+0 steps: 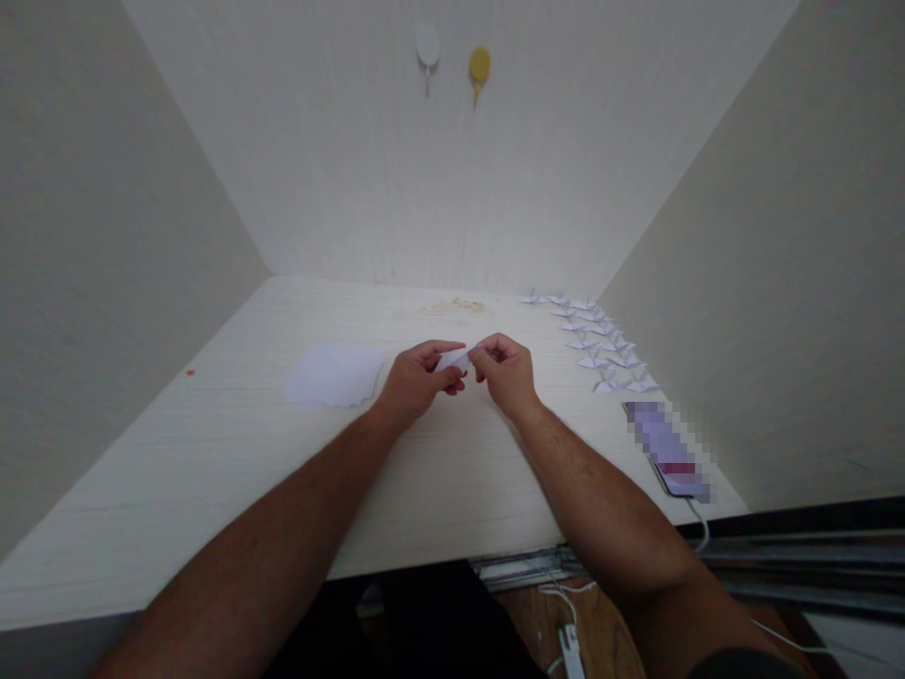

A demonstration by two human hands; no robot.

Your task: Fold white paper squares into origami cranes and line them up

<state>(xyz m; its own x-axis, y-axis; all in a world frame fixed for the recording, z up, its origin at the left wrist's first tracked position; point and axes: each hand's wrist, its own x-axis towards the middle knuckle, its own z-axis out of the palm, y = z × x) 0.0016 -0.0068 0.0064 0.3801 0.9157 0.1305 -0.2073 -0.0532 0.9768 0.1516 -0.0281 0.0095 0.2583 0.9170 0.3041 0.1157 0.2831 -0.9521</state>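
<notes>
Between my two hands, just above the middle of the table, is a small folded piece of white paper (pixel 453 359). My left hand (pixel 422 371) pinches its left part with the thumb below and the index finger stretched along the top. Thumb and fingertips of my right hand (pixel 505 366) close on its right end. The fingers partly cover the paper, so its full shape is hidden. Left of my left hand lies a stack of white paper sheets (pixel 336 372). Rows of folded white paper cranes (pixel 594 361) stand on the table to the right.
A phone (pixel 665 451) with a blurred screen lies at the table's right edge, a white cable (pixel 699 523) running from it. Walls close in the pale table (pixel 233 471) at the back and sides. Two hooks, one white (pixel 427 45) and one yellow (pixel 480 64), hang on the back wall.
</notes>
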